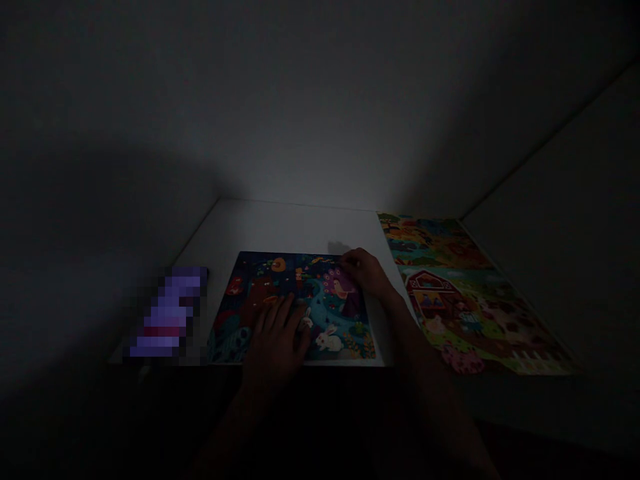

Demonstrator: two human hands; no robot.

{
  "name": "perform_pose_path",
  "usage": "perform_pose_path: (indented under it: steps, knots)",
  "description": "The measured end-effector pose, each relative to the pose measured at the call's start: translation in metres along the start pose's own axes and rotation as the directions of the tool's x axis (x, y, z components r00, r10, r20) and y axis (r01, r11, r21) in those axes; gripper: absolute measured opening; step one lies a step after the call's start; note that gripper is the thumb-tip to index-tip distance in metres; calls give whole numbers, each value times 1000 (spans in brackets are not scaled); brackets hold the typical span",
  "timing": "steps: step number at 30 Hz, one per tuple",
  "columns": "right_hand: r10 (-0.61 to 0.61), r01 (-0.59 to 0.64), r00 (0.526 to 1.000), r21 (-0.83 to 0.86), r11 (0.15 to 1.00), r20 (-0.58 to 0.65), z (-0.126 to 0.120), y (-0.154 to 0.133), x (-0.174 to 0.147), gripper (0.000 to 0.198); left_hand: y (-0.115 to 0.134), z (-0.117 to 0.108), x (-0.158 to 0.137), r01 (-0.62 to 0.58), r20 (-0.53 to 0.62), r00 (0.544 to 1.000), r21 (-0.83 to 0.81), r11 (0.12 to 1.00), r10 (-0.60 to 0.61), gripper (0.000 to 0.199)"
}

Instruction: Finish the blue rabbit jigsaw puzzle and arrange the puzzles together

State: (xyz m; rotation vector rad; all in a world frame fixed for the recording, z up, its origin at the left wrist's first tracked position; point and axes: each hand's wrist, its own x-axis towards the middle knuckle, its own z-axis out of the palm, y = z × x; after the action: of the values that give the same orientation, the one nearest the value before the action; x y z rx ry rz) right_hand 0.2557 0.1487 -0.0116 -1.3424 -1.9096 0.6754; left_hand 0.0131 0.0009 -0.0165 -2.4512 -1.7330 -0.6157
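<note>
A dark blue illustrated picture board (320, 300) lies flat, showing a bear, white rabbits, a pink-purple peacock and plants. The dim light hides whether it is a jigsaw or one sheet. My left hand (276, 337) rests palm down on its lower middle, fingers stretched out and slightly apart. At the board's upper right corner is my right hand (364, 270), its fingers curled together in a pinch at the edge. Anything between those fingertips is too dark and small to make out.
The white table (300, 227) meets a pale wall at the back. On the right lie a colourful farm picture (450, 313) and, behind it, another animal picture (430, 240). A phone-like object with a blurred purple screen (170, 310) is at the left edge.
</note>
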Motion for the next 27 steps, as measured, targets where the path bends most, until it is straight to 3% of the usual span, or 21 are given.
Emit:
perform_pose_path:
  steps: [2,7,13,19,22,25,27]
  knots:
    - [11,-12,997,-11,1000,-72,-1,6,2,9,0,0,0,-3,-1,1000,7,1000,3,38]
    - [-36,38,999,-137,990,18,0,15,5,9,0,0,1,5,19,1000,1,1000,-5,38]
    - [-27,26,1000,-254,967,-2,-1,18,4,12,1,-2,2,11,27,1000,2,1000,-11,38]
    - [20,-25,1000,-240,971,-23,2,19,5,24,0,-2,1,-6,9,1000,28,1000,6,39]
    - [59,-66,991,-57,996,-117,-9,-5,5,21,-1,1,1,-26,-13,1000,61,998,26,42]
    - [29,3,978,152,988,-209,-21,-55,-18,25,-3,5,1,-29,-37,999,86,996,32,46]
    - [-66,79,995,200,977,-71,-23,-90,-50,26,-4,7,1,-26,-30,999,82,996,29,47]
